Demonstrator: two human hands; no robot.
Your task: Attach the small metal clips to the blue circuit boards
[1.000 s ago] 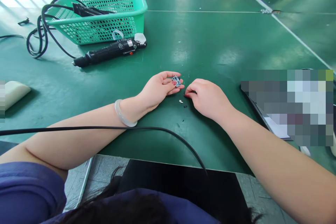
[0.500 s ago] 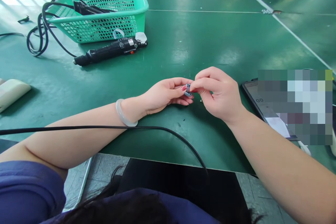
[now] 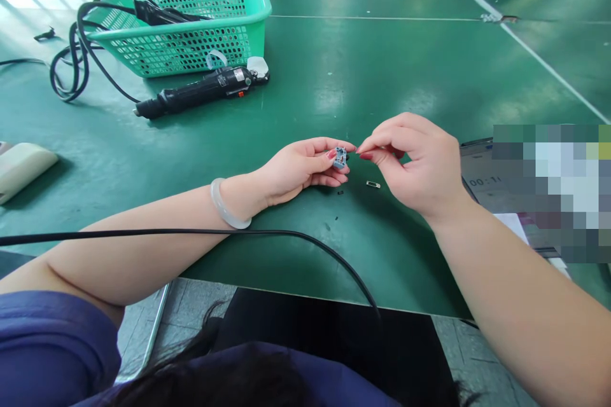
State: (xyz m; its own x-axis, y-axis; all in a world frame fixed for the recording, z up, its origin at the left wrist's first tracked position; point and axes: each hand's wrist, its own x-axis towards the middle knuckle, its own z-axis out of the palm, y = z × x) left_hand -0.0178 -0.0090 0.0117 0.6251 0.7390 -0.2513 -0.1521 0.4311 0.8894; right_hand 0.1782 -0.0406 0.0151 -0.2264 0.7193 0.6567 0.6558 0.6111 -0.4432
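Observation:
My left hand (image 3: 310, 165) is closed around a small grey-blue plastic housing (image 3: 340, 158), pinched between thumb and fingers, with its hollow inner side showing. Just to the right, my right hand (image 3: 413, 156) has thumb and forefinger pressed together in a pinch; anything between the tips is too small to make out. On the green table below the hands lies a small metal rectangular frame piece (image 3: 373, 184). A tiny dark bit (image 3: 340, 192) rests under my left fingers.
A green perforated basket (image 3: 191, 54) with black cables stands at the back left. In front of it lies a black electric screwdriver (image 3: 200, 90). A black cable (image 3: 286, 233) crosses above my left forearm. A phone (image 3: 482, 172) lies at right; other people's hands show at the far edge.
My right hand has drawn back to the right, away from the housing. The housing now shows more of its inner side, and the small metal piece has come into full view.

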